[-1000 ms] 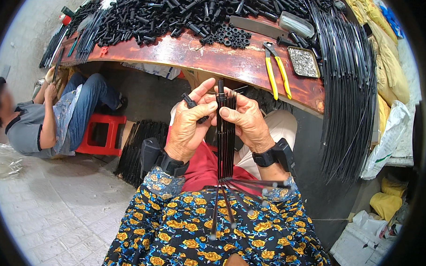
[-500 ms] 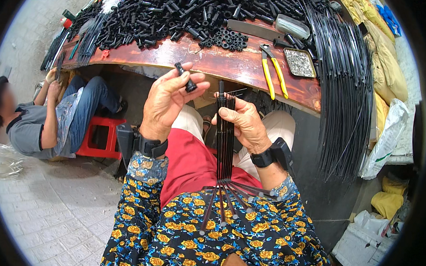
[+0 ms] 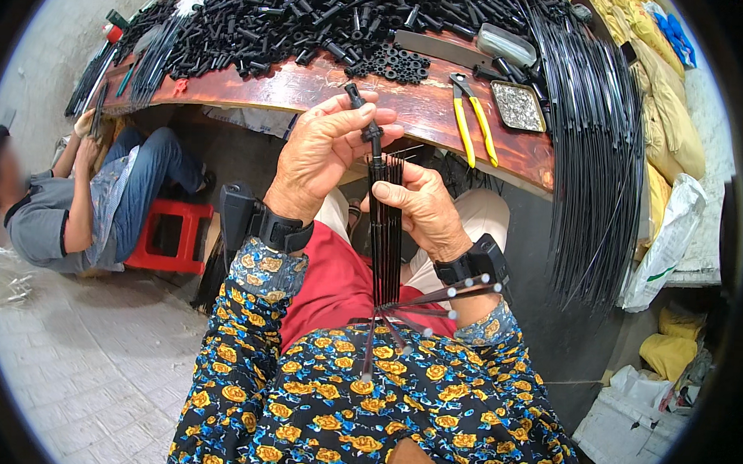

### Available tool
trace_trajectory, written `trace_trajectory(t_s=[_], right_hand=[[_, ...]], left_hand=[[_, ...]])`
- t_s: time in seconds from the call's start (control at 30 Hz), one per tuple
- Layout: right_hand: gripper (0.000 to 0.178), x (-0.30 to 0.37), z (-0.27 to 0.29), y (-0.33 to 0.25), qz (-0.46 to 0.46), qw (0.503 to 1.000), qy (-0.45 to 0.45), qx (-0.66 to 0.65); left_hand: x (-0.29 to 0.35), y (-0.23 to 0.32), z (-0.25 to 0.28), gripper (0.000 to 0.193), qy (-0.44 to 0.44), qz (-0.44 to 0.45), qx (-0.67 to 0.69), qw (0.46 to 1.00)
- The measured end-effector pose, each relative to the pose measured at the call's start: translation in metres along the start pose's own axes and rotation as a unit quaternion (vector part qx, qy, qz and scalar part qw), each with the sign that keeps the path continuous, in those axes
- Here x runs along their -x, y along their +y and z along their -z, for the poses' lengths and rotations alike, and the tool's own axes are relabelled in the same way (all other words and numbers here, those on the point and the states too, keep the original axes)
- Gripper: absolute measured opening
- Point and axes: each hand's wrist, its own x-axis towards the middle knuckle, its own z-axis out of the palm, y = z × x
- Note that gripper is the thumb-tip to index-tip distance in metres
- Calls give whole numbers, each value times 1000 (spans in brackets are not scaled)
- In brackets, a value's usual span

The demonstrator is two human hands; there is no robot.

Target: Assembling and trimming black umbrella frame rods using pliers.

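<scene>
Between thumb and fingers, my left hand pinches a black plastic sleeve with a flared collar. The sleeve's lower end meets the top of the shaft of a slim black umbrella frame; how far it sits over the shaft is hard to tell. My right hand is closed around the frame's upper part, thumb across the front. The frame stands upright before my lap. Its long thin ribs run close together, and at the bottom several shorter arms with pale round tips fan outward, some over my right forearm.
A wooden table spans the far side, heaped with black plastic parts. Yellow-handled pliers and a tray of small metal bits lie at its right. Black rods hang over its edge. Another person sits at left.
My left hand has moved right and brought the sleeve from apart onto the shaft's top. The frame has shifted slightly left, and its fanned arms have swung.
</scene>
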Motion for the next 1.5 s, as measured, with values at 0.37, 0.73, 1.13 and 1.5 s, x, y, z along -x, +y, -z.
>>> trace_trajectory(t_s=[0.37, 0.73, 1.13, 1.5], right_hand=[[22, -8, 3, 5, -13, 1000, -3, 13], [21, -9, 0, 3, -28, 1000, -13, -2], [20, -12, 5, 9, -23, 999, 0, 28], [22, -13, 10, 13, -8, 1000, 14, 22]], left_hand=[[5, 5, 5, 42, -3, -23, -148, 989], [10, 7, 18, 49, -78, -42, -122, 989], [14, 8, 16, 52, -100, -35, -144, 984], [11, 4, 9, 55, -70, -37, -146, 986]])
